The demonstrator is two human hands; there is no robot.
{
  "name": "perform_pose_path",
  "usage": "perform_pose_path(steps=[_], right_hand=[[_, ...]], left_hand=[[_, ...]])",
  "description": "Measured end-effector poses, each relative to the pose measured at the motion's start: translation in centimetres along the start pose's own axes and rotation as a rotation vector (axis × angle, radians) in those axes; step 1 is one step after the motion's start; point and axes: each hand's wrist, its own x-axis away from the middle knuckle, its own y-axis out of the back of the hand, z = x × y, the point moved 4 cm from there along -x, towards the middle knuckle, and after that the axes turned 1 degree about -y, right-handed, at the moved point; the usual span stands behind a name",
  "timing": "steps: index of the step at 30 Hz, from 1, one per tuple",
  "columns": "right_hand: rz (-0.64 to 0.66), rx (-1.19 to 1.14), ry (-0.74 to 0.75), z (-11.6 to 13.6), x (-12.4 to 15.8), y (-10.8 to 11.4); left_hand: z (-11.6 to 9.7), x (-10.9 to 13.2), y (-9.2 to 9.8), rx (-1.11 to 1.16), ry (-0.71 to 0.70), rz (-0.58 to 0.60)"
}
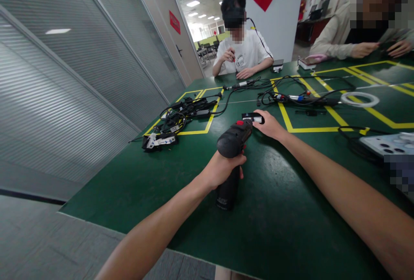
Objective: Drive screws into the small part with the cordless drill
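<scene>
My left hand (224, 169) is wrapped round the handle of a black cordless drill (231, 140) with a small red part on top. The drill's front end points away from me, towards a small black and white box (255, 118) on the green table. My right hand (268, 124) grips that box at its right side, thumb and fingers around the edge. The drill's front end is beside the box; whether they touch is hidden behind the drill body.
The green table (194, 159) has yellow tape outlines. Tangled black cables (194, 110) lie at left, more cables and a white ring (359, 99) at right. A pale device (388, 144) sits near the right edge. Two people sit across the table.
</scene>
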Motion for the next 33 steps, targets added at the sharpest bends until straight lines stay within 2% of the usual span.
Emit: perform_pose_path(steps=[17, 33], right_hand=[[-0.012, 0.014, 0.003, -0.04, -0.05, -0.20], [-0.003, -0.019, -0.011, -0.14, -0.11, -0.16]], left_hand=[[0.26, -0.12, 0.10, -0.019, -0.051, 0.032], [0.44, -0.08, 0.28, -0.032, -0.014, 0.027]])
